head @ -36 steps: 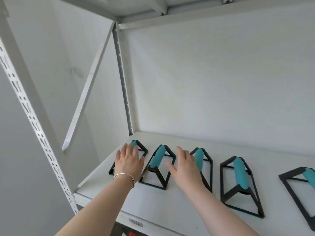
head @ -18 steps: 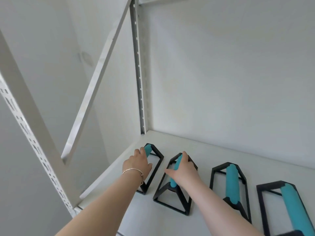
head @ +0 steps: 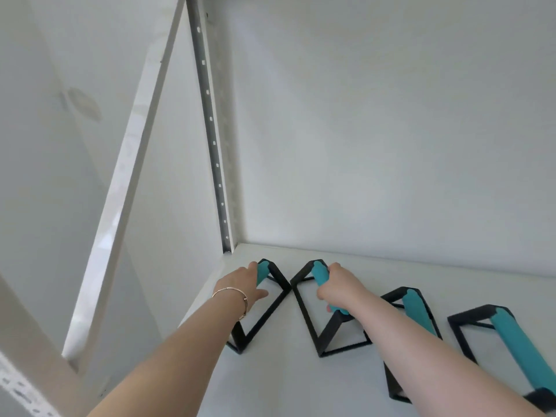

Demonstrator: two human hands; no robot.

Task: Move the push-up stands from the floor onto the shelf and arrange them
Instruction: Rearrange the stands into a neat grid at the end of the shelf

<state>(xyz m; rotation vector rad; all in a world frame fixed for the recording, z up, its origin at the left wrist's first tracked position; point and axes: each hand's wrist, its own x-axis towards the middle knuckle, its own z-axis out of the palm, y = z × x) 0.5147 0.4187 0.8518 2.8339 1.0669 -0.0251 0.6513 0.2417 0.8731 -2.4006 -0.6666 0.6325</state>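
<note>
Several black-framed push-up stands with teal foam handles stand in a row on the white shelf [head: 270,383]. My left hand [head: 240,285], with a bracelet at the wrist, grips the handle of the leftmost stand [head: 264,314] near the shelf's left rear corner. My right hand [head: 337,288] is wrapped around the teal handle of the second stand [head: 313,323]. These two stands touch at their rear corners. A third stand [head: 416,308] lies partly hidden behind my right forearm. A fourth stand [head: 511,341] sits at the right edge of the view.
A perforated grey upright [head: 210,127] rises at the rear left corner. A white diagonal brace [head: 120,182] crosses the shelf's left side, and a front upright [head: 18,356] stands at bottom left. The white back wall [head: 391,130] runs close behind the stands.
Both hands went from hovering over the stands to closing on the two leftmost handles. The view has moved closer and to the left, and the two stands now meet at the back.
</note>
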